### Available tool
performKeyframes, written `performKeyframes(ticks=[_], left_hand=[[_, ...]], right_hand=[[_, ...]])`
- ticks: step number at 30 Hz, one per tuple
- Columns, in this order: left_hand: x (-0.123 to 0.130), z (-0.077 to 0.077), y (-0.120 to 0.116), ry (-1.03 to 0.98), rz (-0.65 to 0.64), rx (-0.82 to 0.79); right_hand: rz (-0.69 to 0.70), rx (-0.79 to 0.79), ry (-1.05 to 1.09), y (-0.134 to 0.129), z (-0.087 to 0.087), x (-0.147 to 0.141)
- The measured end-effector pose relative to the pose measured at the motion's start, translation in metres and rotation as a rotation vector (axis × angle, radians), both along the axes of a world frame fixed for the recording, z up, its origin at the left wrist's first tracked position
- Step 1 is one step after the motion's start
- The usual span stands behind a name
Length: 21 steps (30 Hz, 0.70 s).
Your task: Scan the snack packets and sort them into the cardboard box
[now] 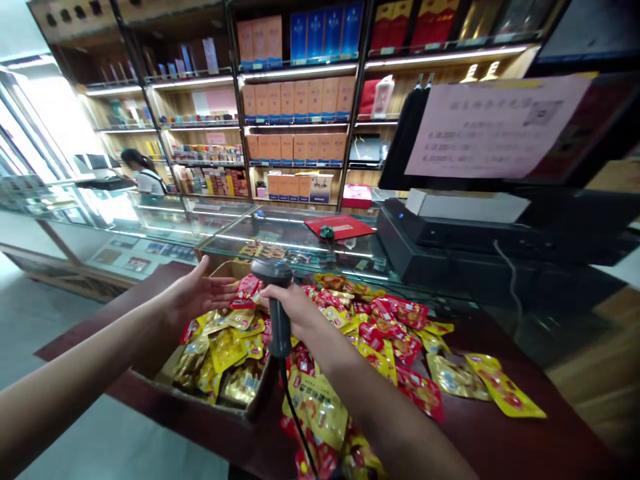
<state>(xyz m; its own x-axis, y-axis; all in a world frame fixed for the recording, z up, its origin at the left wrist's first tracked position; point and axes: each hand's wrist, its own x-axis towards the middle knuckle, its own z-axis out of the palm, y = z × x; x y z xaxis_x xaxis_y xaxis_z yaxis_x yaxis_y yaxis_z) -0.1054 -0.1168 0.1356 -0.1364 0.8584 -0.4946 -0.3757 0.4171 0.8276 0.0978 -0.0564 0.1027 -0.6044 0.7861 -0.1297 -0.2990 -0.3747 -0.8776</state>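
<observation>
My right hand (293, 303) is wrapped round the handle of a grey barcode scanner (280, 320), held upright with its head on top and a black cord running down. My left hand (203, 290) is stretched out over a cardboard box (235, 408), thumb up and fingers apart. A red snack packet (246, 291) lies right at its fingertips; whether they touch it I cannot tell. Yellow, gold and red snack packets (230, 347) fill the box. To the right of the scanner, a loose heap of similar packets (385, 327) spreads over the dark red tabletop (480, 440).
Behind the heap stands a glass display counter (225, 227) with a red folder (345, 227) on it. A monitor with a paper sheet (495, 127) rises at the right. Shelves of boxed goods (300, 97) line the wall. Another person (145, 173) is at the far left.
</observation>
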Motion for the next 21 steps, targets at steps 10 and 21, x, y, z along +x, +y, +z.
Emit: performKeyframes(ticks=[10, 21], left_hand=[[0.023, -0.018, 0.014, 0.106, 0.054, 0.148], [0.167, -0.087, 0.088, 0.769, -0.535, 0.205]], right_hand=[[-0.027, 0.072, -0.037, 0.01, -0.013, 0.042], [-0.198, -0.099, -0.142, 0.03, -0.055, 0.192]])
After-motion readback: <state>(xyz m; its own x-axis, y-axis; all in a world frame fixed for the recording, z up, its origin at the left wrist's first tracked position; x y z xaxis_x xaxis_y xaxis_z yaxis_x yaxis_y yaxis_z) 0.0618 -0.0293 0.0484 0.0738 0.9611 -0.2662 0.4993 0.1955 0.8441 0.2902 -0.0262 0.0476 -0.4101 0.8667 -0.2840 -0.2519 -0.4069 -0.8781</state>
